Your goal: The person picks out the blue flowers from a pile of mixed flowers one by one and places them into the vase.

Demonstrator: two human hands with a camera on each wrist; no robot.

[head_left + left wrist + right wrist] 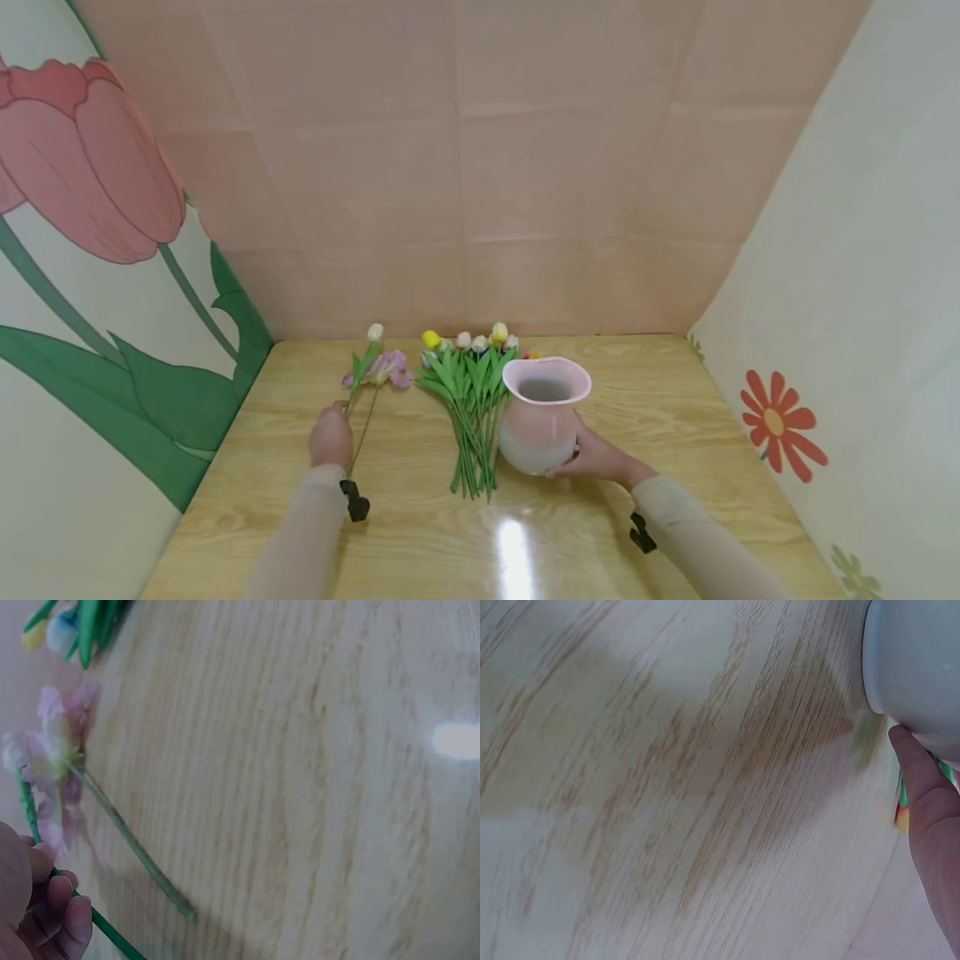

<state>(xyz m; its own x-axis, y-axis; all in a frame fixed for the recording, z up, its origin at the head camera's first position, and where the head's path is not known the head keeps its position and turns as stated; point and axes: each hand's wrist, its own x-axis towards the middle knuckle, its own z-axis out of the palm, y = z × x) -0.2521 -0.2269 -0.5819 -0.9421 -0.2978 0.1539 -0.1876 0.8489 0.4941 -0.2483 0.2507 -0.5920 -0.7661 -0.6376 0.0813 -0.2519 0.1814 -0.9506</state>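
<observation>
My left hand (331,435) pinches the green stem of a white tulip (375,332) between thumb and fingers, at the table's left. Beside it a pale purple flower with ruffled petals (387,367) lies on the table, its thin stem (135,844) pointing toward me. My right hand (596,457) holds a pink-and-white vase (542,433) with a wavy rim from its right side, low on the body. In the right wrist view the thumb or a finger presses near the vase's white base (922,667). Whether the base touches the table I cannot tell.
Between the hands lies a bunch of tulips (468,400), heads toward the back wall, partly behind the vase. The wooden table (420,542) meets a pink backdrop (465,208) behind, with printed flower panels on the left and right.
</observation>
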